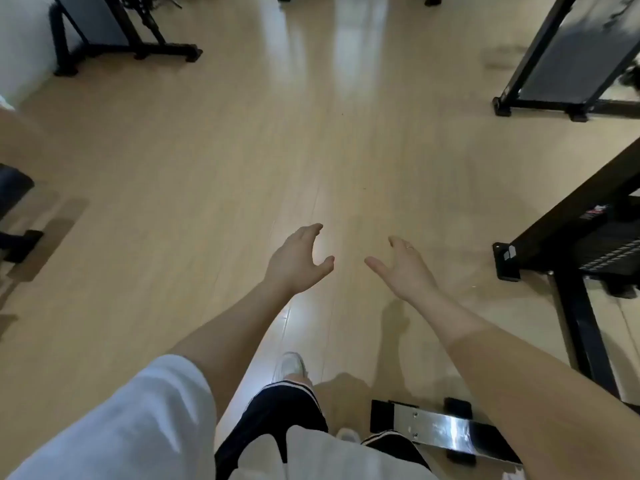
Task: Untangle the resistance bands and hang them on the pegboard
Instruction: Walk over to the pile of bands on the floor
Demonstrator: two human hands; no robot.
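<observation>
My left hand [298, 259] and my right hand [403, 266] are both held out in front of me over the pale wooden floor, a short gap between them. Each has its fingers spread and slightly curled, and neither holds anything. A ring shows on a finger of my right hand. No resistance bands and no pegboard are in view.
Black gym machine frames stand at the right [568, 237], the upper right [554, 71] and the upper left [114, 43]. A metal foot bar [440, 429] lies on the floor by my right leg. My white shoe [291, 367] is below my hands.
</observation>
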